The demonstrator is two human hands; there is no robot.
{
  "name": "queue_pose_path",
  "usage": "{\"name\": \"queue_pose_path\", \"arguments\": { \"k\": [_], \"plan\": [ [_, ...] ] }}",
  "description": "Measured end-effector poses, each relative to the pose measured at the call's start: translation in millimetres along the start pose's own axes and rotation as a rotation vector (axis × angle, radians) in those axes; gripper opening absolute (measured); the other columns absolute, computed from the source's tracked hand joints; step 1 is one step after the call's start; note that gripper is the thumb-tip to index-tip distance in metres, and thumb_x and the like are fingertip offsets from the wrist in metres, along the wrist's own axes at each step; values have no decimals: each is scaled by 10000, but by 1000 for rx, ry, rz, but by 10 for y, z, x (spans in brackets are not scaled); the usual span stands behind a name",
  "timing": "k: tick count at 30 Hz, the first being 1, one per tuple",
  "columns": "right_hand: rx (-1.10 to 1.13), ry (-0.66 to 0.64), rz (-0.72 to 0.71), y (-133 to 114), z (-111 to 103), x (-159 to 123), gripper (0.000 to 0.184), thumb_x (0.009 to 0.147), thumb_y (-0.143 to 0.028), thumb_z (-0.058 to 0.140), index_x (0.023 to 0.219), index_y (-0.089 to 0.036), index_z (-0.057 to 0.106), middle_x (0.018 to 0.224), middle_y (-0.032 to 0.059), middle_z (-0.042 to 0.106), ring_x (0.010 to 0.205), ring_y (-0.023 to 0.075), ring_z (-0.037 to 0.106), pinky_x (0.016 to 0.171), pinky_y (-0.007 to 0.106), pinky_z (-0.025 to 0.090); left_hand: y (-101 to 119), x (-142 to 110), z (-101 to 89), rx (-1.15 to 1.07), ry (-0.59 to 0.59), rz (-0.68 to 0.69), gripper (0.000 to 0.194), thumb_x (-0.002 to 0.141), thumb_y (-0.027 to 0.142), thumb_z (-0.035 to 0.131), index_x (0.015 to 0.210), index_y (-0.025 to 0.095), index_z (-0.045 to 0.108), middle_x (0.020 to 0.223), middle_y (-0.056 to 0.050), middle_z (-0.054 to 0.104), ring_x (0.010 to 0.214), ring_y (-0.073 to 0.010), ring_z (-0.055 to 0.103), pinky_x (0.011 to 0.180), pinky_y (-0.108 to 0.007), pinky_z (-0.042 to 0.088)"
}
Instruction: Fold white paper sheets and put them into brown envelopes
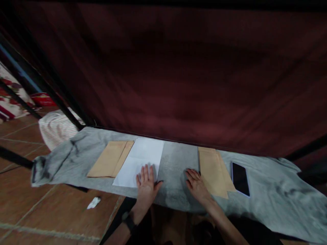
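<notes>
Head view. Left hand (146, 185): palm down, fingers spread, resting over the near right corner of the white paper (144, 153) and hiding it; thumb reaches past the paper's edge over the grey cloth (176, 170). Right hand (196, 185): palm down, fingers loosely together and a little bent, thumb slightly apart, over the grey cloth just beside the right brown pile (211, 170). Cannot tell whether its fingers touch the pile.

White paper lies flat, left of centre. Left brown pile (109, 158) is directly against its left side; overlap, if any, unclear. Right brown pile is fanned, one piece showing from under another at the right. A strip of bare cloth separates my two hands.

Obstacles and surroundings: phone (240, 178), screen dark, lies near the right pile, on the side away from my hand. Dark red curtain (178, 85) closes off the far edge of the cloth along its whole length. Dark watch (129, 222) on my left wrist. Tiled floor (63, 214) below at left, with a white scrap (94, 202) on it. Farther left, striped fabric (57, 126) hangs beyond the cloth's end; a red container (44, 99) behind, blurred.
</notes>
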State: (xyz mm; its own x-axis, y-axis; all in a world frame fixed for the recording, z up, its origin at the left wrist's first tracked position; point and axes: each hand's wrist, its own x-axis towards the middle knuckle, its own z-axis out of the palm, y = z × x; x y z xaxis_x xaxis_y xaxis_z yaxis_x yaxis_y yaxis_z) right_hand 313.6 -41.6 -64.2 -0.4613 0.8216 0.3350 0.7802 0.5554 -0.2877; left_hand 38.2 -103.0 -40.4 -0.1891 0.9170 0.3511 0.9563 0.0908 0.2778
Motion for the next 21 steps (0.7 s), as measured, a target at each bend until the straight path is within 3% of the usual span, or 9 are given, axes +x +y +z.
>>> {"name": "queue_pose_path", "arguments": {
  "k": [3, 6, 9, 12, 15, 18, 21],
  "plan": [
    [-20, 12, 24, -74, 108, -13, 492, 931, -141, 429, 1415, -181, 510, 1449, 132, 542, 1352, 276, 486, 1125, 504, 413, -470, -118, -64, 124, -98, 91, 852, 868, 661, 527, 1456, 51, 447, 1515, -287, 414, 1428, -427, 364, 1126, -641, 297],
    [-31, 6, 40, -89, 131, -13, 510, 931, -131, 416, 1437, -161, 477, 1470, 144, 518, 1368, 275, 467, 1134, 491, 402, -590, -214, -133, 172, -165, 219, 885, 829, 706, 550, 1449, 78, 470, 1513, -265, 429, 1415, -426, 389, 1125, -633, 314],
    [-54, 19, 73, -92, 136, -14, 507, 950, -167, 406, 1454, -173, 457, 1496, 136, 493, 1386, 287, 445, 1145, 522, 375, -531, -266, -213, 203, -200, 258, 706, 875, 572, 580, 1400, 102, 537, 1471, -242, 496, 1372, -405, 461, 1100, -586, 384],
    [-82, 70, 147, -56, 176, -37, 495, 967, -240, 427, 1456, -166, 457, 1529, 159, 447, 1402, 324, 421, 1133, 563, 370, -495, -301, -300, 193, -233, 311, 464, 909, 299, 549, 1338, 127, 598, 1419, -195, 570, 1324, -345, 533, 1068, -498, 453],
    [-76, 126, 251, 37, 228, -58, 516, 972, -299, 440, 1454, -113, 447, 1533, 213, 419, 1408, 360, 407, 1110, 569, 398, -484, -320, -396, 125, -222, 351, 474, 869, 62, 437, 1294, 153, 628, 1348, -127, 645, 1244, -261, 606, 1033, -413, 491],
    [-19, 166, 340, 115, 209, -29, 549, 964, -284, 438, 1481, -102, 407, 1529, 242, 409, 1414, 392, 394, 1097, 605, 398, -350, -288, -474, 33, -158, 380, 488, 876, 30, 391, 1277, 167, 634, 1285, -95, 686, 1181, -225, 634, 1026, -394, 492],
    [140, 163, 285, 84, 89, 36, 638, 935, -217, 453, 1552, -180, 294, 1591, 184, 332, 1453, 354, 345, 1117, 593, 393, 4, -231, -480, -46, -127, 466, 430, 914, 77, 415, 1267, 180, 636, 1250, -82, 702, 1160, -222, 634, 1008, -384, 497]
  ]
}}
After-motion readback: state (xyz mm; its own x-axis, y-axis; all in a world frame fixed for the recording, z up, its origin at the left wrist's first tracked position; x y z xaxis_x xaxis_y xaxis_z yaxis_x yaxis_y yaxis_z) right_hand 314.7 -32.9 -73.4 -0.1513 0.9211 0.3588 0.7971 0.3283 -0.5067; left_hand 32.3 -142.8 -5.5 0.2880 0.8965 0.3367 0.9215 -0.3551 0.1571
